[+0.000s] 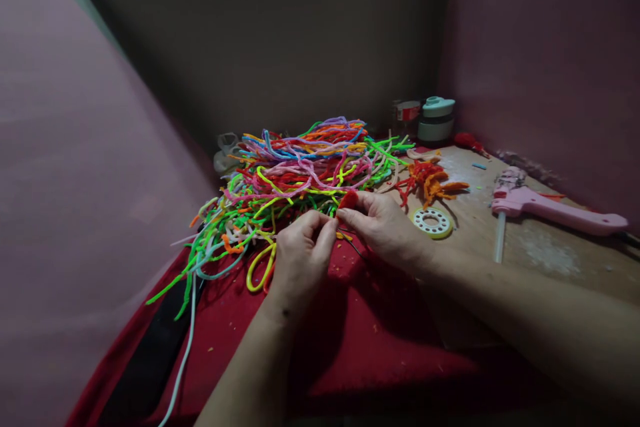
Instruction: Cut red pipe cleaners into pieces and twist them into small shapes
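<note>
From my remote seat I see a dim room. Well beyond the fingers [326, 238] stands a dark grey wall [280, 33]; to their right rises a mauve wall [545, 47]. Left of them slopes a pale pink surface [90, 180], wall or sheet I can't tell, brighter than the rest. Below them I have a red-covered tabletop [385, 353], heavily shadowed on the near side.

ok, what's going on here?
A person is working bare-handed over a dark red cloth. The right hand pinches a small, fuzzy red piece; the left hand is close beside it, its hold unclear. A heap of multicoloured fuzzy stems lies just beyond. A pink plastic glue gun rests unheld to the right.
</note>
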A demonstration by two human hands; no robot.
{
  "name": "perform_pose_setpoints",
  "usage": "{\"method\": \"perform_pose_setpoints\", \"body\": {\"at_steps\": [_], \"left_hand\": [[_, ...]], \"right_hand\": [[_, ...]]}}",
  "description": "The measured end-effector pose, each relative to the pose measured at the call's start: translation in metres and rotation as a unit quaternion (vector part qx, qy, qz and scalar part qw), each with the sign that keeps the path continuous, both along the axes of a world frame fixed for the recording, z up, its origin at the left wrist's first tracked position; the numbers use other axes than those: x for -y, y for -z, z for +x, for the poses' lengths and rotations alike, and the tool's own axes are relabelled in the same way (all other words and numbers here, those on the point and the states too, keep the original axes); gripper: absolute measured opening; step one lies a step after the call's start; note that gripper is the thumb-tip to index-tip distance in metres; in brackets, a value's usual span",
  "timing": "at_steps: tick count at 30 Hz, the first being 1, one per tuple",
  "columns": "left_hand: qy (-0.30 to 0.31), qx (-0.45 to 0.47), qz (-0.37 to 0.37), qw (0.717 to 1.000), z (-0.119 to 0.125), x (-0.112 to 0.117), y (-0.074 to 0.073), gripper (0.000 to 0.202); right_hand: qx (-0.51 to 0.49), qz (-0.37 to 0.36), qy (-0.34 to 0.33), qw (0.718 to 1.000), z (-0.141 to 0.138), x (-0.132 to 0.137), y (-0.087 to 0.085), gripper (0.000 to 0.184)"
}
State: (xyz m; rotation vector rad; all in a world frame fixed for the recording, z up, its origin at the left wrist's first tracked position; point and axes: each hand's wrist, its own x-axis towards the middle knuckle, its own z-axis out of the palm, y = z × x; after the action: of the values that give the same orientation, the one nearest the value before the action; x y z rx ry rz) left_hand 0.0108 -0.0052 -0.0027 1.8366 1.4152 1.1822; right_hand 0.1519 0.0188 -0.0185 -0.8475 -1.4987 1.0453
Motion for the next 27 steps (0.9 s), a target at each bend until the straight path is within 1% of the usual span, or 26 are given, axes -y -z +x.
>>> {"method": "perform_pose_setpoints", "body": {"at_steps": [1,2,5,8,12,15,17,19,23,25,27], "left_hand": [[-0.006,-0.018,0.010,1.000,0.001,0.000,0.000,0.020],[0.002,-0.019,-0.001,1.000,0.001,0.000,-0.001,0.021],[0.058,0.039,-0.078,0.994,-0.002,-0.003,-0.005,0.025],[0.064,0.085,-0.122,0.987,-0.008,-0.006,-0.009,0.030],[0.097,0.073,-0.161,0.979,-0.011,-0.006,-0.010,0.029],[0.080,0.060,-0.152,0.983,-0.009,-0.005,-0.010,0.028],[0.068,0.053,-0.146,0.985,-0.009,-0.004,-0.011,0.029],[0.066,0.059,-0.146,0.985,-0.009,-0.005,-0.012,0.029],[0.083,0.070,-0.165,0.980,-0.011,-0.005,-0.011,0.026],[0.069,0.059,-0.145,0.985,-0.010,-0.004,-0.010,0.024],[0.041,0.047,-0.098,0.993,-0.008,-0.003,-0.009,0.020]], "right_hand": [[0.011,0.009,0.007,1.000,0.000,0.000,0.001,0.012],[0.021,0.018,0.013,1.000,0.001,0.000,0.001,0.012],[0.030,0.020,0.025,0.999,0.002,-0.001,-0.001,0.012],[0.005,-0.020,0.020,1.000,0.002,-0.001,-0.005,0.013],[-0.045,-0.092,-0.013,0.995,0.001,0.002,-0.010,0.013],[-0.074,-0.137,-0.061,0.986,0.000,0.004,-0.011,0.009],[-0.089,-0.143,-0.078,0.983,0.000,0.004,-0.010,0.008],[-0.101,-0.136,-0.076,0.983,0.000,0.003,-0.008,0.008],[-0.102,-0.119,-0.054,0.986,0.000,0.001,-0.007,0.007],[-0.100,-0.114,-0.039,0.988,0.000,0.001,-0.007,0.008],[-0.110,-0.114,-0.034,0.987,0.001,0.000,-0.006,0.010]]}}
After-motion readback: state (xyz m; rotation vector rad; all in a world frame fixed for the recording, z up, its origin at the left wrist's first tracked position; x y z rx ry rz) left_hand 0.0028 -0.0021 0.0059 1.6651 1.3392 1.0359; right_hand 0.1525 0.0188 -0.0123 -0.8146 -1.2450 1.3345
